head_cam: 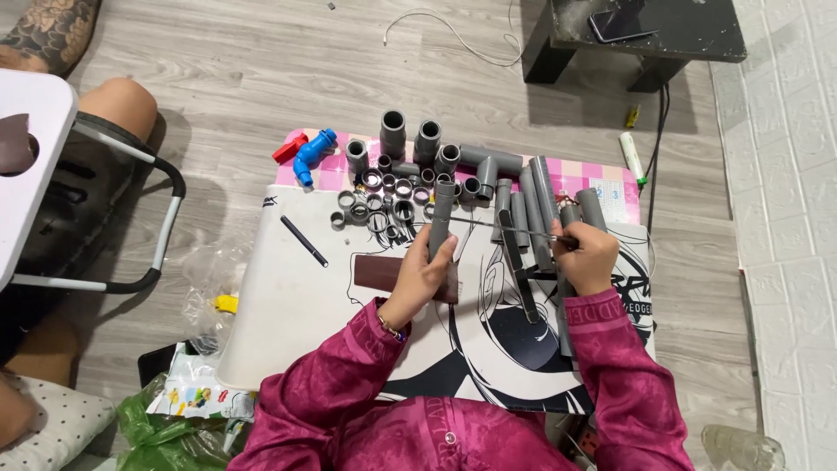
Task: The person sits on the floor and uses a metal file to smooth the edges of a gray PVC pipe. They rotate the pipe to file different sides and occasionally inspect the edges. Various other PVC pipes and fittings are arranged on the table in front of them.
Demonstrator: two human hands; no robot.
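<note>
Near the frame's centre, the left hand (425,277) is wrapped around the lower end of a grey pipe (441,218), holding it nearly upright on the white table (288,314). The right hand (586,255), right of centre, is closed around the handle of a thin saw (514,228), whose blade runs leftward and meets the pipe about halfway up. A brown rectangular pad (379,275) lies on the table just beside the left hand, partly under it.

Above the hands, in the upper middle of the frame, grey fittings (410,166) and rings stand clustered, with longer grey pipes (536,205) lying just right of them. A blue tap (312,155) and a red part (289,148) lie at the cluster's left end. A black pen (303,241) lies left of centre. A phone (621,24) rests on a dark stand at the upper right.
</note>
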